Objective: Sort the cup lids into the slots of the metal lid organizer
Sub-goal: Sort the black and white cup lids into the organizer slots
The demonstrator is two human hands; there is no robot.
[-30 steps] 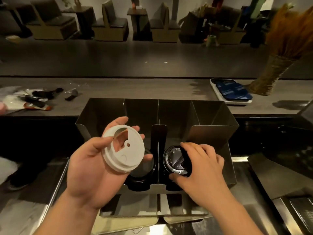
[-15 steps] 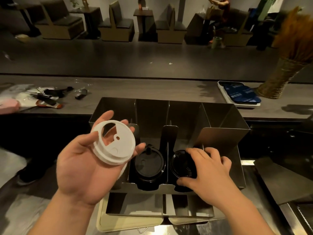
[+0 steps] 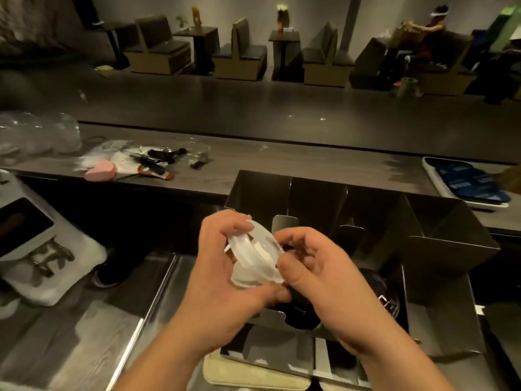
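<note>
Half a second back our right hand (image 3: 318, 280) was down on one of the black lids (image 3: 376, 282) in the organizer (image 3: 439, 249). The left hand (image 3: 222, 280) had the white lid (image 3: 255, 258) up on its own. Now the right hand has left the slot and come across, so both hands are on the white lid. Left fingers curl round its left edge and underside, and the right thumb and fingertips pinch the right rim.

The lid is tilted, in the air just in front of the organizer, not in any slot yet. It's blurry, so we can't tell if it's 1 lid or 2 stuck together. Our guess: the black one is done and the white one goes next.

As for writing, the blue packets (image 3: 468, 182) on the tray (image 3: 431, 173) have print, but it's too small to read. There's a white mark on the right black lid, also unreadable.
</note>
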